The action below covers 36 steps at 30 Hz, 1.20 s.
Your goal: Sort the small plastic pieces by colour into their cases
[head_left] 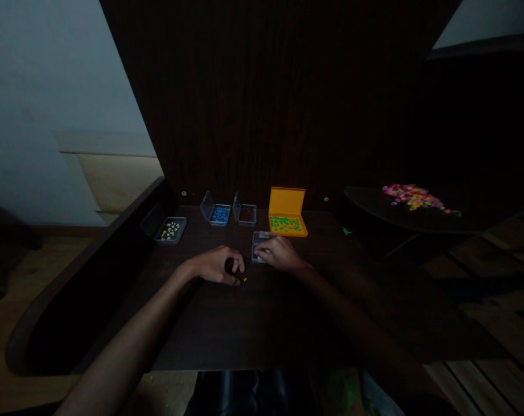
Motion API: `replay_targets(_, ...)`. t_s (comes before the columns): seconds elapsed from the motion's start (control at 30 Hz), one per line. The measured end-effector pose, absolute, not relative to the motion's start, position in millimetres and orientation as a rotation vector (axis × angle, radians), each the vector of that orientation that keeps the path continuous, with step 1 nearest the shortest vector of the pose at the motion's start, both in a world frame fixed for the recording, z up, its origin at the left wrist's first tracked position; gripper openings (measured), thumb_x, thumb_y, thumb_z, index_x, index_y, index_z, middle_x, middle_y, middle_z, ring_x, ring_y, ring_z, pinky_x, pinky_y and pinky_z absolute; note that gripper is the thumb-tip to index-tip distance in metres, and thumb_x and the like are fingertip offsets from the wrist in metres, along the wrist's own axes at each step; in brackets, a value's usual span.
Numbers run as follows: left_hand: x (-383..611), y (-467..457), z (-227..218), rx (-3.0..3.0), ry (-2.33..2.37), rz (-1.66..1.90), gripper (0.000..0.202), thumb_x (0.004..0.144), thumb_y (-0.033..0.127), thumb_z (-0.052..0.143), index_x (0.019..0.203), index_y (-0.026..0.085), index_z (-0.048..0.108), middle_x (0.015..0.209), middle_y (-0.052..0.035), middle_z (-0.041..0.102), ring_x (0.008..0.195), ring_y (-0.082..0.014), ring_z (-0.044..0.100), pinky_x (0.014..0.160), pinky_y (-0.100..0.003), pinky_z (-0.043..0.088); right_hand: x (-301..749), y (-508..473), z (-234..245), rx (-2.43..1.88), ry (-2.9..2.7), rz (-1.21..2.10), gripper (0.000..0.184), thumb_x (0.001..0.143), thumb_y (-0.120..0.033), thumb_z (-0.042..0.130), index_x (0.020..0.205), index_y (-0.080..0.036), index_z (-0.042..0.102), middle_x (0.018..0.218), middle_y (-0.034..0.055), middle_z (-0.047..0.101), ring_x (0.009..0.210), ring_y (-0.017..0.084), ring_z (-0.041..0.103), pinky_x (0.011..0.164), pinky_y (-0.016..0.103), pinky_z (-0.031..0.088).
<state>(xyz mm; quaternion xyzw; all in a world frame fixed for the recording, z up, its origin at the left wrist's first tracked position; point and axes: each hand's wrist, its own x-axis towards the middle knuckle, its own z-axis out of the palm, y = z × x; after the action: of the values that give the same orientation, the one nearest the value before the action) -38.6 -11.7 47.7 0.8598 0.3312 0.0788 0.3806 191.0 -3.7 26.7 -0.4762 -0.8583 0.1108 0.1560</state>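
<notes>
Box (257, 237), small, lies partly under right hand (279, 253); fingertips look pinched, can't tell if loaded. Left hand (222, 266) loosely curled, fingers apart; box at its 2 o'clock, yellow piece (245, 279) at 4. I'd work low over the rim.

- My feed is dim overall; the back panel (279, 104) sinks nearly to black.
- I get the most brightness from the pale wall (49, 69) at left.
- Light catches the left forearm (134, 332) more than the right forearm (352, 315), which fades into shadow.
- The orange box (286, 201) keeps vivid colour in the gloom.
- I see the colourful pile (417, 197) softly blurred, and wide-angle stretching toward the edges.
</notes>
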Motion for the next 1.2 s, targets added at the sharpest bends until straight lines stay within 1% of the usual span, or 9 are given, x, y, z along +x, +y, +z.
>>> replay_targets(0.1,-38,-12,45,2.225,0.787,0.193,0.026,0.062,0.028,0.076,0.085,0.017,0.071,0.075,0.0019,0.060,0.063,-0.0103,0.054,0.057,-0.019,0.038,188,-3,28,-1.416,-2.489,0.310,0.016,0.086,-0.026,0.061,0.091,-0.025,0.076,0.075,0.0021,0.071,0.072,0.016,0.062,0.063,0.025,0.039)
replay_targets(0.33,-37,-11,44,2.240,0.733,0.212,0.015,0.071,0.026,0.073,0.081,0.016,0.071,0.074,-0.0006,0.061,0.065,-0.0112,0.055,0.060,-0.020,0.040,188,-3,32,-1.450,-2.477,0.311,0.018,0.086,-0.027,0.060,0.092,-0.026,0.077,0.077,0.0029,0.071,0.079,0.018,0.062,0.067,0.026,0.041)
replay_targets(0.4,-36,-12,45,2.248,0.720,0.222,0.013,0.072,0.025,0.072,0.081,0.016,0.072,0.075,-0.0009,0.062,0.065,-0.0111,0.055,0.061,-0.020,0.040,189,-4,36,-1.453,-2.451,0.329,0.019,0.086,-0.028,0.060,0.092,-0.025,0.077,0.075,0.0029,0.071,0.076,0.018,0.061,0.065,0.026,0.040)
replay_targets(0.57,-35,-14,44,2.261,0.692,0.248,0.012,0.072,0.023,0.072,0.081,0.016,0.072,0.075,-0.0013,0.062,0.065,-0.0111,0.055,0.059,-0.020,0.039,198,-7,43,-1.462,-2.339,0.387,0.020,0.084,-0.028,0.060,0.091,-0.021,0.077,0.067,0.0015,0.068,0.059,0.014,0.056,0.056,0.025,0.034)
replay_targets(0.7,-33,-14,43,2.282,0.716,0.235,0.016,0.073,0.029,0.072,0.082,0.015,0.071,0.077,-0.0016,0.063,0.066,-0.0109,0.056,0.060,-0.020,0.040,211,-8,42,-1.392,-2.396,0.410,0.020,0.080,-0.022,0.059,0.088,-0.021,0.077,0.066,-0.0002,0.068,0.057,0.011,0.054,0.056,0.022,0.034)
replay_targets(0.8,-31,-15,40,2.296,0.734,0.252,0.016,0.076,0.030,0.070,0.079,0.015,0.070,0.077,-0.0016,0.063,0.065,-0.0103,0.056,0.062,-0.020,0.040,217,-10,45,-1.372,-2.523,0.412,0.030,0.075,-0.018,0.057,0.096,-0.023,0.076,0.068,-0.0008,0.069,0.056,0.011,0.054,0.057,0.022,0.034)
replay_targets(0.9,-29,-16,37,2.325,0.735,0.274,0.011,0.078,0.025,0.067,0.077,0.014,0.068,0.076,-0.0013,0.063,0.065,-0.0097,0.055,0.062,-0.019,0.040,216,-14,51,-1.406,-2.607,0.375,0.038,0.073,-0.019,0.055,0.105,-0.026,0.074,0.076,0.0006,0.072,0.063,0.013,0.058,0.060,0.023,0.035)
replay_targets(1.03,-26,-18,35,2.368,0.730,0.288,0.007,0.076,0.021,0.065,0.075,0.014,0.066,0.073,-0.0002,0.061,0.062,-0.0091,0.054,0.061,-0.019,0.039,211,-20,58,-1.481,-2.675,0.320,0.040,0.073,-0.023,0.055,0.109,-0.027,0.073,0.083,0.0037,0.074,0.072,0.018,0.062,0.062,0.025,0.036)
replay_targets(1.2,-24,-19,34,2.381,0.733,0.305,0.004,0.074,0.019,0.066,0.075,0.015,0.065,0.073,0.0004,0.060,0.062,-0.0092,0.054,0.060,-0.019,0.039,205,-22,61,-1.521,-2.743,0.290,0.043,0.073,-0.025,0.055,0.113,-0.027,0.069,0.091,0.0068,0.072,0.086,0.023,0.063,0.068,0.028,0.038)
